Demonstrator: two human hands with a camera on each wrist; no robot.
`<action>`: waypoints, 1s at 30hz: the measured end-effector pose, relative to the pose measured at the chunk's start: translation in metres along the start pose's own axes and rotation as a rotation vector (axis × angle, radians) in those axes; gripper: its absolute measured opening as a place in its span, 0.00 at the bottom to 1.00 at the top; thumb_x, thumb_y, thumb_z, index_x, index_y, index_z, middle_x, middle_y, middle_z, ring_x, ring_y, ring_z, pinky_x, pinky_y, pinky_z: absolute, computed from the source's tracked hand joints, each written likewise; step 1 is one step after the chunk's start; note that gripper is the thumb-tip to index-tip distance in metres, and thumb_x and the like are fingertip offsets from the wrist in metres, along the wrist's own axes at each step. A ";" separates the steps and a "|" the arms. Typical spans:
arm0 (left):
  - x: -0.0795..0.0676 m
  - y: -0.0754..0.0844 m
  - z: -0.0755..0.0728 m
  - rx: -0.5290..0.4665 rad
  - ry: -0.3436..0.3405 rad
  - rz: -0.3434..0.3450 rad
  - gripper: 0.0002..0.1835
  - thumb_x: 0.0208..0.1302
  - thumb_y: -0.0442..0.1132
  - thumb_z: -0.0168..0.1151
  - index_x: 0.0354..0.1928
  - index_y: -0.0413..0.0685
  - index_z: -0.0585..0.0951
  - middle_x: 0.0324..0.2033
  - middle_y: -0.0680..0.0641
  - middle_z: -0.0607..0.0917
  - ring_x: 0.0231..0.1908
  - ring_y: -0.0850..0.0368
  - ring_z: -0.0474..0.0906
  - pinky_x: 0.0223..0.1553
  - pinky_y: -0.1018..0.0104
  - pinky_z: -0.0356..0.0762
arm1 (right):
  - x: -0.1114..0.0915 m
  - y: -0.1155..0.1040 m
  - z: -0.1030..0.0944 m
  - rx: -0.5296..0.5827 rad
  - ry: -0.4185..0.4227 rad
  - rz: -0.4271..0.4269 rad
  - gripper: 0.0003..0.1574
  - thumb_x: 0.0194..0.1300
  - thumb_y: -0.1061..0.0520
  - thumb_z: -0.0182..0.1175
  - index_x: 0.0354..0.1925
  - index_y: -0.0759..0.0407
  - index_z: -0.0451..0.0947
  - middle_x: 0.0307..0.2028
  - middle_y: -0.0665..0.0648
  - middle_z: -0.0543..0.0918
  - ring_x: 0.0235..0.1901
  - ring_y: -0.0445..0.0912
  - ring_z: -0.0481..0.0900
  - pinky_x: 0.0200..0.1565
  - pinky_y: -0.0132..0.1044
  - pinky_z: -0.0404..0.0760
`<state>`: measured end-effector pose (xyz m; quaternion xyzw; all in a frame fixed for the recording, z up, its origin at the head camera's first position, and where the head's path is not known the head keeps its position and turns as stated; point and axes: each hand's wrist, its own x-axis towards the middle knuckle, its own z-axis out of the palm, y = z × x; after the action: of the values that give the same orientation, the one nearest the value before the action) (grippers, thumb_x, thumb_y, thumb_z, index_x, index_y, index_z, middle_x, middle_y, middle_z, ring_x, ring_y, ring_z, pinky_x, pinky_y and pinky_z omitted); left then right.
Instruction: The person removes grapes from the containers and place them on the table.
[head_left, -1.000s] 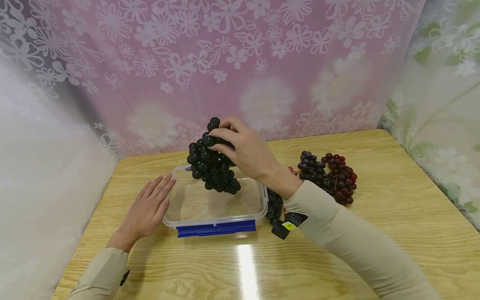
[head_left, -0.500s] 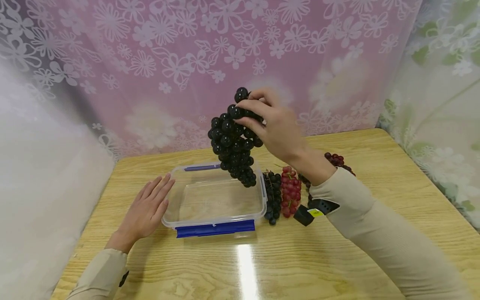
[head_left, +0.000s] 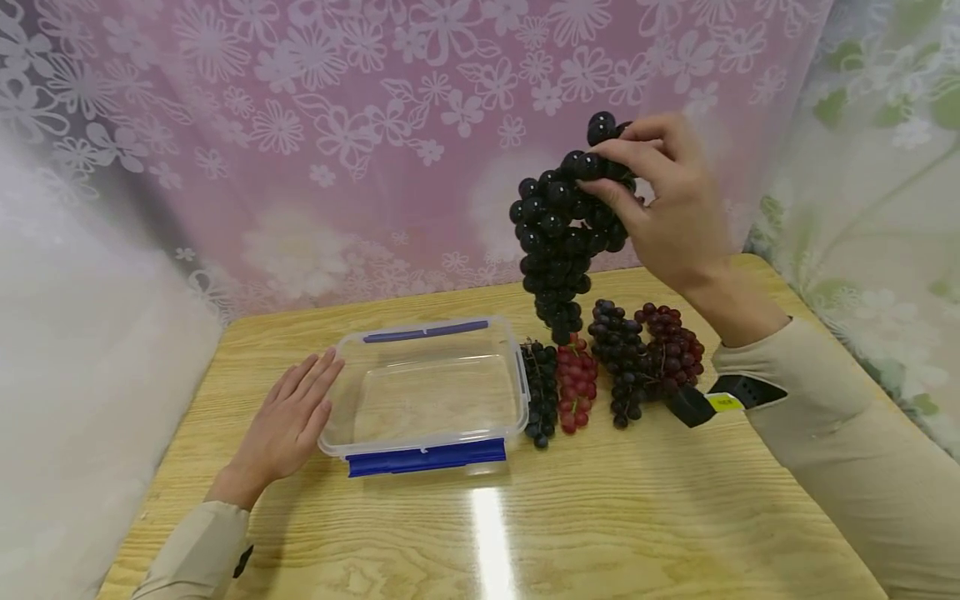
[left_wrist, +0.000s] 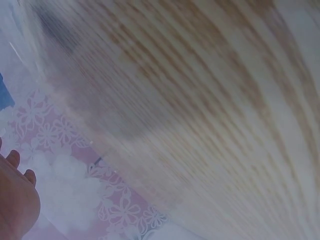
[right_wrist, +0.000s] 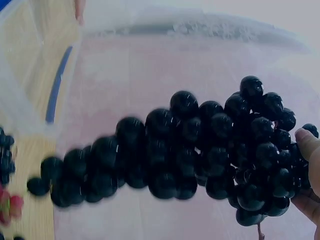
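Note:
My right hand [head_left: 667,200] pinches the top of a bunch of black grapes [head_left: 555,242], which hangs in the air over the back of the table. In the right wrist view the same black grapes [right_wrist: 165,155] stretch across the picture, with thumb and fingers at their right end. My left hand [head_left: 288,417] lies with straight fingers at the left rim of a clear plastic container [head_left: 427,439]. The container has no lid on, and nothing lies inside it. Its blue latch flap [head_left: 427,457] hangs down in front. The left wrist view is mostly blurred table.
Right of the container lie a small dark bunch [head_left: 540,392], a red bunch [head_left: 577,387], a purple-black bunch [head_left: 618,350] and a dark red bunch [head_left: 677,346] of grapes. A pink flowered curtain [head_left: 375,167] hangs behind the wooden table [head_left: 600,517].
My right hand has lifted the black grapes up and to the right, from over the container to beyond its right side. The grape bunches beside it are uncovered. My left hand stays in place.

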<state>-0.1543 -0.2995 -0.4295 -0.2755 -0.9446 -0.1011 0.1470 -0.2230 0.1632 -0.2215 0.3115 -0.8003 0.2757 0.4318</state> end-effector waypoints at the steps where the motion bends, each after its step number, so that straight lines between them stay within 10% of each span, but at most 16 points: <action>1: 0.000 0.000 0.000 -0.001 0.002 0.001 0.28 0.76 0.41 0.41 0.74 0.47 0.56 0.72 0.44 0.55 0.70 0.42 0.50 0.70 0.50 0.40 | -0.002 0.004 -0.004 -0.012 -0.004 0.013 0.17 0.62 0.59 0.64 0.48 0.69 0.81 0.45 0.67 0.72 0.37 0.54 0.71 0.35 0.36 0.62; 9: -0.002 -0.002 0.000 -0.011 0.019 -0.001 0.29 0.73 0.38 0.44 0.74 0.47 0.57 0.72 0.44 0.56 0.69 0.40 0.51 0.69 0.49 0.41 | -0.019 0.037 -0.038 -0.170 -0.029 0.102 0.19 0.58 0.64 0.68 0.48 0.70 0.81 0.47 0.68 0.72 0.35 0.56 0.71 0.33 0.31 0.58; 19: -0.001 -0.002 0.001 -0.034 0.022 -0.001 0.28 0.74 0.38 0.43 0.74 0.48 0.56 0.72 0.44 0.56 0.69 0.41 0.51 0.70 0.51 0.39 | -0.040 0.075 -0.080 -0.337 -0.155 0.218 0.21 0.60 0.65 0.65 0.52 0.72 0.78 0.50 0.71 0.69 0.42 0.63 0.68 0.36 0.51 0.62; 30: 0.000 -0.003 0.004 -0.045 0.031 -0.001 0.28 0.75 0.39 0.42 0.74 0.47 0.57 0.72 0.43 0.56 0.69 0.39 0.51 0.69 0.49 0.41 | -0.062 0.098 -0.122 -0.335 -0.049 0.247 0.29 0.69 0.50 0.57 0.50 0.78 0.76 0.47 0.70 0.73 0.54 0.68 0.64 0.60 0.50 0.60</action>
<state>-0.1566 -0.3006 -0.4338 -0.2769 -0.9398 -0.1266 0.1552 -0.2047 0.3306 -0.2340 0.1416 -0.8773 0.1821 0.4209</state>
